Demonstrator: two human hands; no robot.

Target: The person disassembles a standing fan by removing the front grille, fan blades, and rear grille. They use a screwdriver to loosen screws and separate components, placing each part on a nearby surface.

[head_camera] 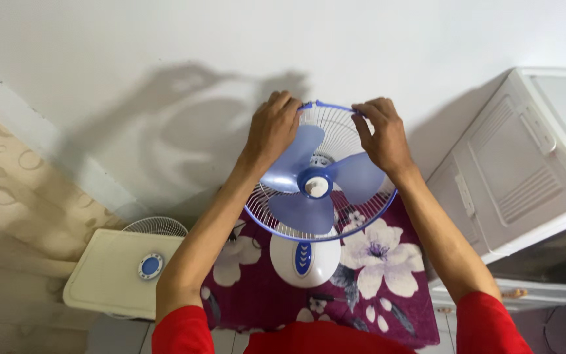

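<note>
A small desk fan stands on a maroon floral cloth. It has a white base, three blue blades and a white wire rear guard with a blue rim; no front guard covers the blades. My left hand grips the top left of the blue rim. My right hand pinches the top right of the same rim. Both arms wear red sleeves.
A detached white wire guard with a blue centre badge rests on a cream box at the lower left. A white cabinet-like appliance stands at the right. A pale wall lies behind the fan; a patterned curtain hangs at left.
</note>
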